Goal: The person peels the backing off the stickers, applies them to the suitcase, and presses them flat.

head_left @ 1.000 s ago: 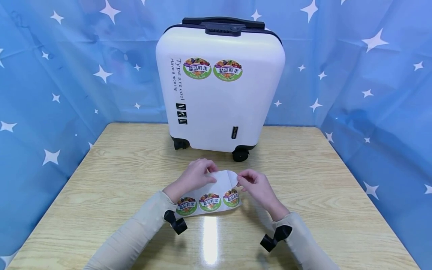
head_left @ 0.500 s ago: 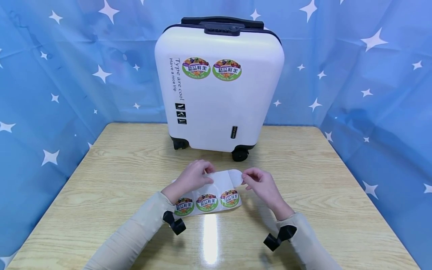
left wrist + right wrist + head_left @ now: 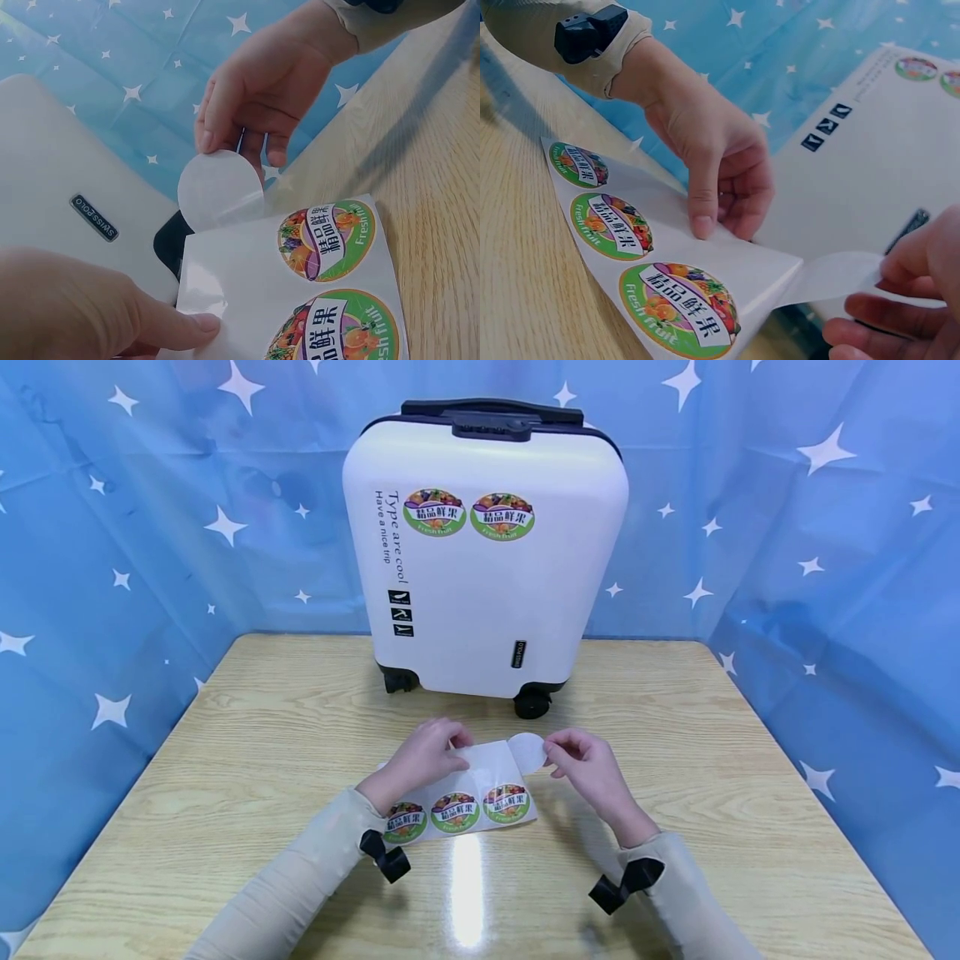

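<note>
My left hand (image 3: 427, 760) grips the upper edge of a white sticker sheet (image 3: 489, 762), thumb on top and fingers beneath. Along the sheet's near edge runs a row of fruit stickers (image 3: 328, 240) with coloured print. Between thumb and fingertips, my right hand (image 3: 592, 772) pinches the edge of a round sticker (image 3: 220, 191), its plain white back showing. That sticker stands out past the sheet's right end, its left edge right at the sheet's border. In the right wrist view it looks bent, stretching from the sheet's corner to my right fingertips.
Behind the hands a white suitcase (image 3: 480, 585) stands upright on the wooden table (image 3: 675, 760). Two fruit stickers, a left one (image 3: 435, 512) and a right one (image 3: 502, 517), are stuck near its top. A blue star-patterned curtain (image 3: 750, 527) surrounds the table's back and sides.
My right hand has moved right and slightly up, drawing the round sticker further off the sheet, so more of its white back shows. My left hand and the sheet have shifted slightly left.
</note>
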Available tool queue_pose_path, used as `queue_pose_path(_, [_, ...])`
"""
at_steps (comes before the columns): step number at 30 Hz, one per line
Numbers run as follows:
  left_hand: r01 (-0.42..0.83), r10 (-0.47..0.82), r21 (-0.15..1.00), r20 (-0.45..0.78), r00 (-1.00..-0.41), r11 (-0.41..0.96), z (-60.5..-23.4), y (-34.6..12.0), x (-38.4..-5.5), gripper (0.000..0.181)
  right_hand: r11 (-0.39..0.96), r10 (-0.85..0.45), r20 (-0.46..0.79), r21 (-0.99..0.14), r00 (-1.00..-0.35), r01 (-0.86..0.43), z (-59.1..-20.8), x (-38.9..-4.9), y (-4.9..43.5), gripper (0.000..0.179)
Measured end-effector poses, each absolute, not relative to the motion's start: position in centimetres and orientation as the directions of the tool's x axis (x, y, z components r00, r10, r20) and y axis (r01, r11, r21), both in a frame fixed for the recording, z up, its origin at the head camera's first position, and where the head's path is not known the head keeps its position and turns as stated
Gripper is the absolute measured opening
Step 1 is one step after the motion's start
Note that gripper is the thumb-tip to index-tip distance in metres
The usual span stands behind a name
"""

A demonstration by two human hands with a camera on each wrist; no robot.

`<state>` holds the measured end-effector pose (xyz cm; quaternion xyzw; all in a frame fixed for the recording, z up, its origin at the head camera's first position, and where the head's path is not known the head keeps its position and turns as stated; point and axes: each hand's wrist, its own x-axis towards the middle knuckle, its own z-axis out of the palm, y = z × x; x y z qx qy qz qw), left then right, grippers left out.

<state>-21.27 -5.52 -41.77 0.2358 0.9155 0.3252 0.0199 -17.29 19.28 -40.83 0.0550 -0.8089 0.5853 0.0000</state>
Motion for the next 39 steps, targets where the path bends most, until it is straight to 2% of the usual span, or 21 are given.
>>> queue_pose_path(21, [0.412,0.451,0.581,0.085,-0.888,0.702,-42.1,-5.8,-21.2,0.024,0.289,-0.04,0.095,-0.952,-0.995,-0.102,-40.9,-17.8,19.8,0.019])
queue_pose_path(30, [0.455,0.469,0.568,0.132,-0.873,0.686,-41.0,-5.4,-21.2,0.023,0.276,-0.027,0.103,-0.955,-0.994,-0.107,-40.6,-17.9,19.4,0.02])
queue_pose_path(39, [0.486,0.499,0.66,0.19,-0.845,0.572,-39.7,-4.9,-21.6,0.006,0.262,-0.029,0.127,-0.956,-0.991,-0.13,-40.2,-18.3,18.6,0.02])
